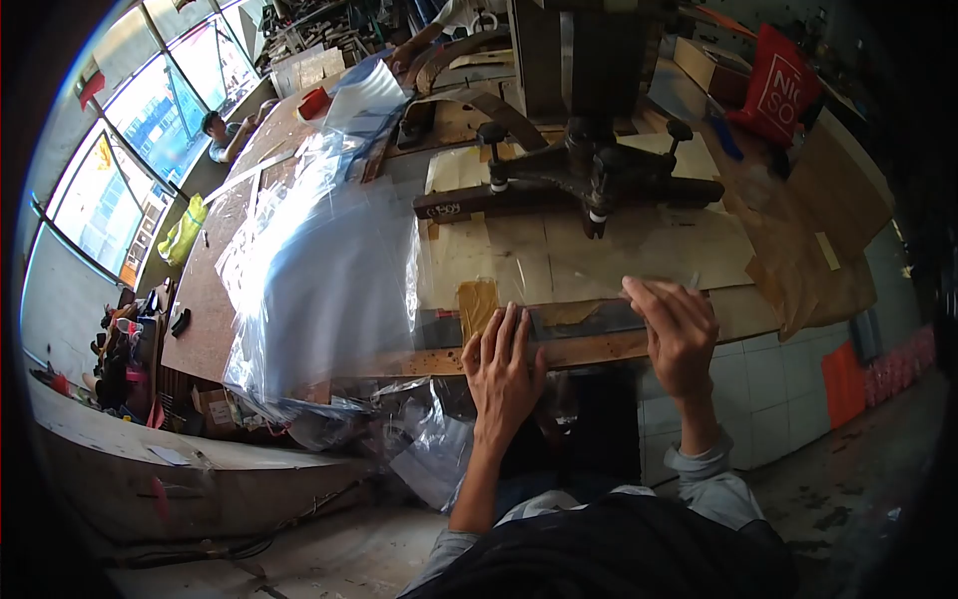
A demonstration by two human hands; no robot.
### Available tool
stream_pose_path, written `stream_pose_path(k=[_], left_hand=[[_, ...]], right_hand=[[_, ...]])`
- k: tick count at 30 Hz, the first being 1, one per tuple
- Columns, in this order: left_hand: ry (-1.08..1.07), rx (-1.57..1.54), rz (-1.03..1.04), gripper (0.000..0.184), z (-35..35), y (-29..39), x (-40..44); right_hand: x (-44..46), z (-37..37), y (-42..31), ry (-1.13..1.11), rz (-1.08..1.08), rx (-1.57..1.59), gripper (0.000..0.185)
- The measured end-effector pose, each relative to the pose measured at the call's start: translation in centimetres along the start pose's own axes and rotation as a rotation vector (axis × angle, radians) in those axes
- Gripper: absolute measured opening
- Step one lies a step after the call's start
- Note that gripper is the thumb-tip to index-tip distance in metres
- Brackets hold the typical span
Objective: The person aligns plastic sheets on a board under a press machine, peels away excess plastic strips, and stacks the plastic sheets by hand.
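My left hand [504, 364] lies flat near the front edge of the worktable, fingers stretched out and slightly apart. Its fingertips rest by a strip of brown tape [478, 302] on a pale yellowish board [639, 262]. To the right, my right hand [681, 337] is raised over the board's front edge with thumb and fingers drawn together; whatever it may pinch is too hard to make out. Beyond both hands, a dark metal press arm [569, 180] with a crossbar and knobs stands over the board. Clear plastic sheets [339, 285] are piled left of my left hand.
A wooden strip [589, 349] runs along the table's front edge. Brown paper [783, 240] and a red bag [778, 85] lie at the right. Another person [228, 135] is at the far left near the windows. Crumpled plastic [429, 449] hangs below the table.
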State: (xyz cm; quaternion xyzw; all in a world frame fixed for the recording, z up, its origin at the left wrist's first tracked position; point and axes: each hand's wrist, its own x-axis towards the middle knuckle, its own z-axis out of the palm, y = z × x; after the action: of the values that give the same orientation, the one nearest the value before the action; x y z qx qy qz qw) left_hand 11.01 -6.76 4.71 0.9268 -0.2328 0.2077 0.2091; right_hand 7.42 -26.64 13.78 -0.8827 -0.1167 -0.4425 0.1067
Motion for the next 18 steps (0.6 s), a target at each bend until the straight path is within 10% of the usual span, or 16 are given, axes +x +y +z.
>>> stream_pose_path(k=[11, 18], left_hand=[[-0.079, 0.020, -0.001, 0.053, 0.7, -1.6, 2.3], [-0.039, -0.310, -0.180, 0.046, -0.2, -4.6, 4.1]], right_hand=[[2.2, -7.3, -0.2, -0.028, -0.106, -0.022, 0.028], [-1.7, -10.9, -1.6, -0.973, -0.200, 0.539, 0.042]])
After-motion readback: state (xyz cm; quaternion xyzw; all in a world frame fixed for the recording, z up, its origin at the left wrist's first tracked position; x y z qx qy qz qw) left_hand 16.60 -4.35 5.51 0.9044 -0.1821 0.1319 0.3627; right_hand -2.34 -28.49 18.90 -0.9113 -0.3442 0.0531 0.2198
